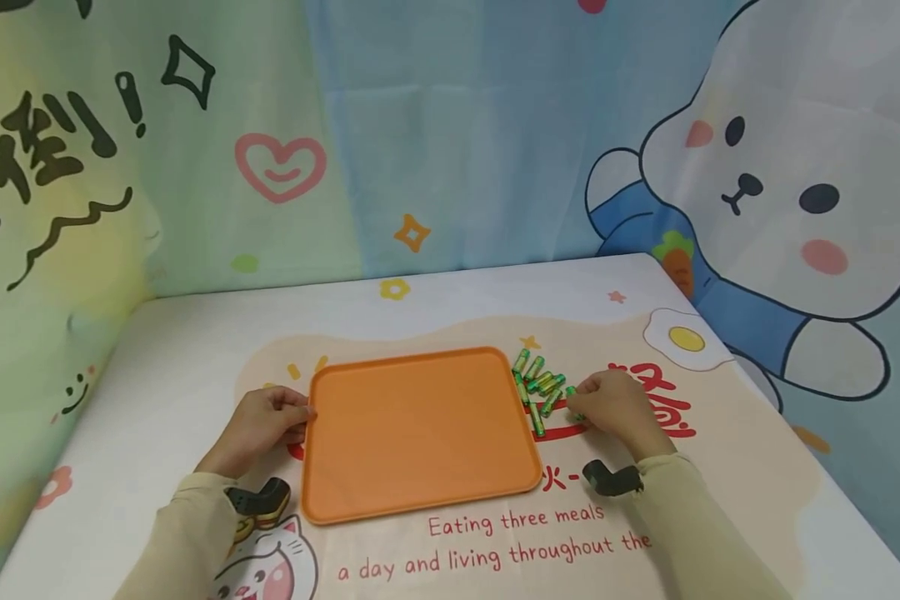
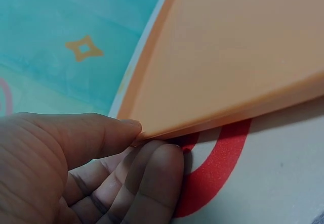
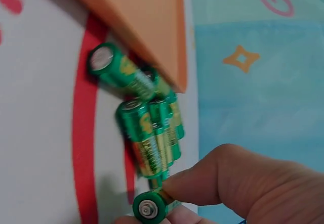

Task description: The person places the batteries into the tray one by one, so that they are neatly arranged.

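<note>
An orange tray (image 1: pixel 420 433) lies flat on the table with nothing in it. My left hand (image 1: pixel 264 423) pinches the tray's left rim; in the left wrist view the thumb (image 2: pixel 109 133) is on top and the curled fingers are underneath. To the right of the tray several green batteries (image 1: pixel 546 383) lie in a loose heap, some close against its rim. My right hand (image 1: pixel 617 404) pinches one green battery (image 3: pixel 149 209) between thumb and fingers at the heap's right side. Its end with the metal nub faces the right wrist camera.
A printed cloth (image 1: pixel 525 554) with red lettering covers the table. Behind stands a blue-green curtain (image 1: pixel 457 125), with a cartoon bear at its right. Dark wrist cameras (image 1: pixel 613 478) sit below both hands.
</note>
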`<state>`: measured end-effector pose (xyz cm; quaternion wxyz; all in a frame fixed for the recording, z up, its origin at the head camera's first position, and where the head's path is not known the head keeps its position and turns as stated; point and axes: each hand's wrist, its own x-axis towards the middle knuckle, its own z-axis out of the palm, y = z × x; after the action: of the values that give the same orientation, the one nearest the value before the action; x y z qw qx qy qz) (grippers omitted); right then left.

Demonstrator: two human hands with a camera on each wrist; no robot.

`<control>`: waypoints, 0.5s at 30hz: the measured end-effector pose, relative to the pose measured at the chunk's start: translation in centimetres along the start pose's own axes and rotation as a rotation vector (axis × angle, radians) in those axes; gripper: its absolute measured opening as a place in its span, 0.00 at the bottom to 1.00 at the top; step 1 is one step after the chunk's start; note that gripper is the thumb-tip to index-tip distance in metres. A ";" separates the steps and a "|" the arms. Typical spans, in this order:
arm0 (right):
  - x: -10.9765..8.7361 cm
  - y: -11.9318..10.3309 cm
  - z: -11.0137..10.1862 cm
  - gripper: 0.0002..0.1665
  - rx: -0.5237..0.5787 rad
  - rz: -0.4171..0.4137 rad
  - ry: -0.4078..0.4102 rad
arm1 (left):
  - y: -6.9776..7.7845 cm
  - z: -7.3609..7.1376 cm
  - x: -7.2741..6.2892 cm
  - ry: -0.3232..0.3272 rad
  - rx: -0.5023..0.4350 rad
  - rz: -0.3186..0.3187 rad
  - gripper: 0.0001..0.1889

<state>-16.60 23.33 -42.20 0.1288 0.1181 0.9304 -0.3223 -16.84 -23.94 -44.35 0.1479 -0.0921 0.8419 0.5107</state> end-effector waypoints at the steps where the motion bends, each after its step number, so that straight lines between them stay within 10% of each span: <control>1: -0.1 0.0 -0.1 0.11 0.015 0.008 -0.001 | 0.0 0.0 0.0 0.004 -0.001 -0.001 0.12; 15: -1.0 -1.6 0.6 0.19 0.357 -0.008 -0.040 | -0.2 0.1 0.2 0.014 0.011 -0.004 0.12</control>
<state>-16.07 21.58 -41.47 0.1228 0.1289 0.8560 -0.4854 -16.96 -23.94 -44.59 0.1435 -0.0966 0.8456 0.5051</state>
